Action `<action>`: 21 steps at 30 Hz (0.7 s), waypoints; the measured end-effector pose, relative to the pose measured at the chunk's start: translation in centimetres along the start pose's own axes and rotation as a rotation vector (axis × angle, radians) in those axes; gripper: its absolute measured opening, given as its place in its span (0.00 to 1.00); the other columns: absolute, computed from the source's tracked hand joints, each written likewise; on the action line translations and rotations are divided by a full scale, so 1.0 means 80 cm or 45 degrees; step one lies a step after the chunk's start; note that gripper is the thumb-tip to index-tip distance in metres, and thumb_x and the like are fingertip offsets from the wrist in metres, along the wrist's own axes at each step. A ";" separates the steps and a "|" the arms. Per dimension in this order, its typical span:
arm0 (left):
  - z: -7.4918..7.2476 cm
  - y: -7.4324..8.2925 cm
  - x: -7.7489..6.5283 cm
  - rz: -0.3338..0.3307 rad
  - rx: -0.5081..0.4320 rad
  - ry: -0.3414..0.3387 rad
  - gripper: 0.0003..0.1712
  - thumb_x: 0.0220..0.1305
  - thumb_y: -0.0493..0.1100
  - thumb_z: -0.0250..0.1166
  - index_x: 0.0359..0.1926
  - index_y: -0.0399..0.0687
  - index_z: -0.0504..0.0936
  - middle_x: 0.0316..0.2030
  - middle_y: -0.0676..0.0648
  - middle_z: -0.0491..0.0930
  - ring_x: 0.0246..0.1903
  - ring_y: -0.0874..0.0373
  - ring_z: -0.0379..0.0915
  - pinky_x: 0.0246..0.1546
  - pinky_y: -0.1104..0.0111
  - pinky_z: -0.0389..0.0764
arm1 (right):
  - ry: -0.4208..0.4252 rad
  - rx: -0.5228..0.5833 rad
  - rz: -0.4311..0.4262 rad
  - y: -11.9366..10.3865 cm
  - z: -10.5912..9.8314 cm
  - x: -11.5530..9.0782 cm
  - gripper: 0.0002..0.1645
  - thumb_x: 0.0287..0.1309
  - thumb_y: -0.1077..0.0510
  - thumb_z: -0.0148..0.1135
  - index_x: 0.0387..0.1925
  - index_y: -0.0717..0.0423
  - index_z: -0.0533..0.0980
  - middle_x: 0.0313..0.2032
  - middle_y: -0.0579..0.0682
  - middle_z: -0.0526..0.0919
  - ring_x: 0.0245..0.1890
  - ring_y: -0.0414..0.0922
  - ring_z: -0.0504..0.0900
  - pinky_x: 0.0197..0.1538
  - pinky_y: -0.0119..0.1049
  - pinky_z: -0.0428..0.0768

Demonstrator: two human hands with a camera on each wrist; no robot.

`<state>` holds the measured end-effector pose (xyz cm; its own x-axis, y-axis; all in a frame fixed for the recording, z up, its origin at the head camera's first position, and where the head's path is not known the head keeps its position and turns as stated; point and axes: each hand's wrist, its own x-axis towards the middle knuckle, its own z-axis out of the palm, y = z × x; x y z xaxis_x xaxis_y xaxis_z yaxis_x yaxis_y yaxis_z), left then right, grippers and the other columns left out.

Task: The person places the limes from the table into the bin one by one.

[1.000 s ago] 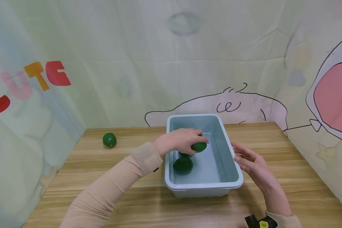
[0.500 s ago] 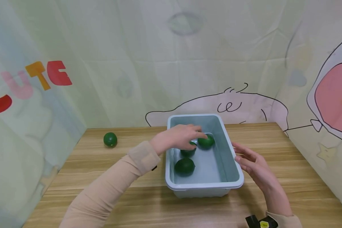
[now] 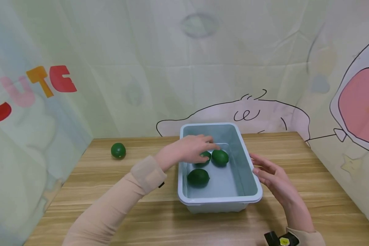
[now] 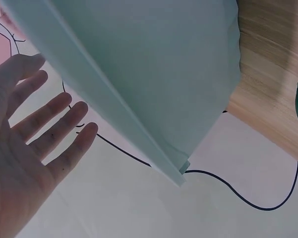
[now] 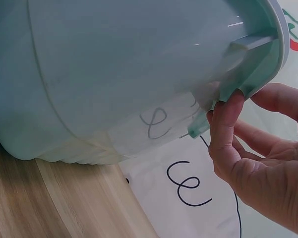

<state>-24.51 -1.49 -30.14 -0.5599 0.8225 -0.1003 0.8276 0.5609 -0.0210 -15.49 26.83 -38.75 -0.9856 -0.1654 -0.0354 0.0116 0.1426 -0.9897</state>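
Note:
In the head view a pale blue-green plastic tub (image 3: pixel 219 200) stands on the table. Inside it are a lime (image 3: pixel 198 177) near the front left, another lime (image 3: pixel 220 158) towards the back, and a third lime (image 3: pixel 205 158) partly hidden by my left hand (image 3: pixel 190 148). That hand hovers over the tub with fingers spread and loosely bent, holding nothing. In the left wrist view its palm (image 4: pixel 20 168) faces the tub's rim. My right hand (image 3: pixel 275 179) holds the tub's right rim; the right wrist view shows its curled fingers (image 5: pixel 225 124) against the rim's underside.
One more lime (image 3: pixel 118 151) lies on the wooden table (image 3: pixel 135 212) at the far left. A printed cloth backdrop (image 3: pixel 147 68) rises behind the table and along both sides.
My left hand has let go of a lime inside the tub and drawn back slightly left. That lime has rolled a little. My right hand stays at the rim.

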 end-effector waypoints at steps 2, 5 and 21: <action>0.000 0.000 -0.004 -0.003 -0.011 0.010 0.27 0.67 0.49 0.58 0.66 0.61 0.69 0.57 0.50 0.72 0.48 0.56 0.71 0.44 0.65 0.77 | 0.002 -0.001 -0.001 0.000 0.000 0.000 0.34 0.66 0.53 0.55 0.71 0.54 0.60 0.55 0.41 0.71 0.52 0.34 0.76 0.51 0.27 0.79; 0.001 0.000 -0.010 -0.009 -0.033 0.028 0.26 0.67 0.49 0.58 0.66 0.60 0.70 0.58 0.50 0.72 0.50 0.55 0.71 0.47 0.63 0.77 | -0.003 0.006 0.005 0.000 0.000 0.000 0.34 0.66 0.53 0.56 0.71 0.54 0.59 0.55 0.41 0.71 0.52 0.33 0.75 0.51 0.27 0.79; 0.018 0.004 -0.049 -0.024 -0.005 0.287 0.24 0.66 0.49 0.60 0.62 0.56 0.74 0.51 0.50 0.76 0.46 0.55 0.74 0.43 0.64 0.78 | -0.003 0.046 0.013 0.000 0.001 0.001 0.35 0.66 0.55 0.56 0.71 0.57 0.59 0.54 0.40 0.73 0.51 0.33 0.76 0.51 0.27 0.80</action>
<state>-22.01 -4.70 -31.18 -0.5700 0.8122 0.1247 0.8172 0.5761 -0.0167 -15.54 26.78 -38.75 -0.9851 -0.1661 -0.0456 0.0276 0.1091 -0.9937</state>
